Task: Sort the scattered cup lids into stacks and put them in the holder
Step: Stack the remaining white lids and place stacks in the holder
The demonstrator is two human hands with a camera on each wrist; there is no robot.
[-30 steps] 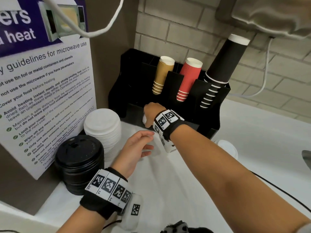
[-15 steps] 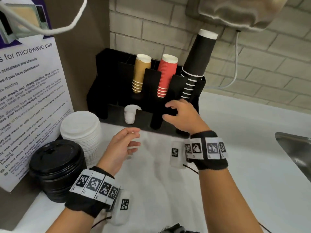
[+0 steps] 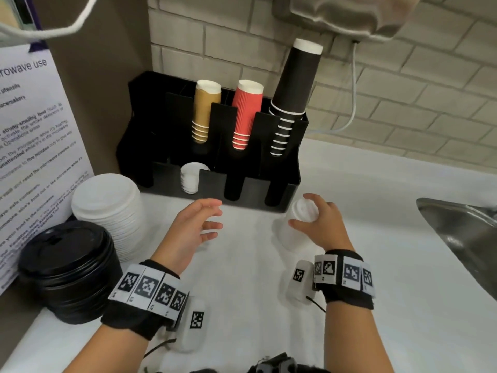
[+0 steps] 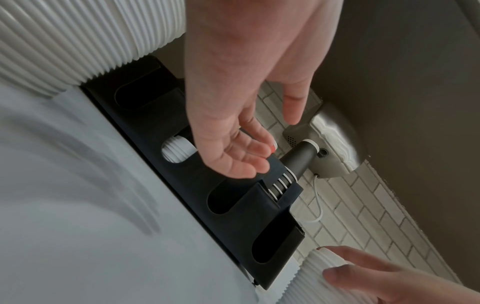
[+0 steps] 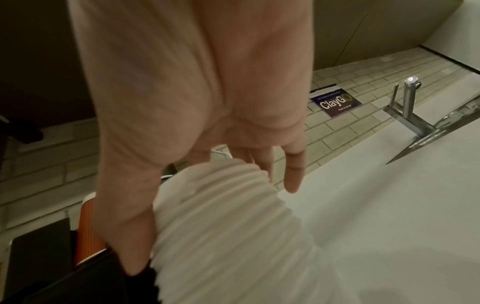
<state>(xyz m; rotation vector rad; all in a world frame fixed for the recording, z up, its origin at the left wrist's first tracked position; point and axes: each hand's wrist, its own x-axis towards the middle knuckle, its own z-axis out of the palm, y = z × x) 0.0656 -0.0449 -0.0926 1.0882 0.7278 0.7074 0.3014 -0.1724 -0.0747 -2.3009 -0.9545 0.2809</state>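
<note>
Small white cup lids (image 3: 297, 227), a ribbed stack, stand on the white counter (image 3: 376, 305) just right of the black holder (image 3: 212, 184), with the right hand (image 3: 320, 224) around them.

The right hand's thumb and fingers lie against the stack's ridged sides, grasping it. The left hand (image 3: 192, 230) hovers released, fingers loosely spread, in front of the holder. A short stack of small white lids (image 3: 189, 177) sits in one rounded front slot. Large white domed lids (image 3: 107, 208) and glossy black lids (image 3: 67, 267) stand stacked at left.
</note>
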